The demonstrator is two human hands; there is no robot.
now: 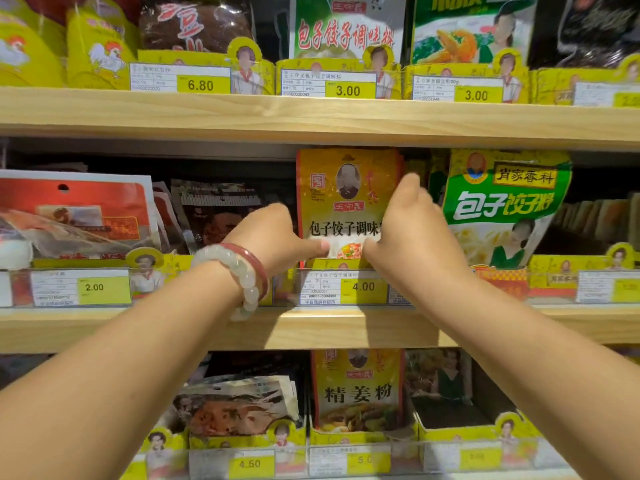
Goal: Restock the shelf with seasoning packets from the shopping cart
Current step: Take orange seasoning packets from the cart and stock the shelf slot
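An orange-yellow seasoning packet [341, 199] stands upright at the front of its slot on the middle wooden shelf [311, 329], above a 4.00 price tag. More packets of the same kind stand behind it. My left hand [273, 237], with bead bracelets on the wrist, grips the packet's left lower edge, thumb on its front. My right hand [412, 230] holds its right edge, fingers curled behind the stack. The shopping cart is out of view.
A green dumpling-seasoning bag [502, 206] leans right of the packet. Red and dark packets [79, 216] fill the slots to the left. The upper shelf [311, 116] hangs close above the packet's top. Ginger powder packets [356, 389] stand on the shelf below.
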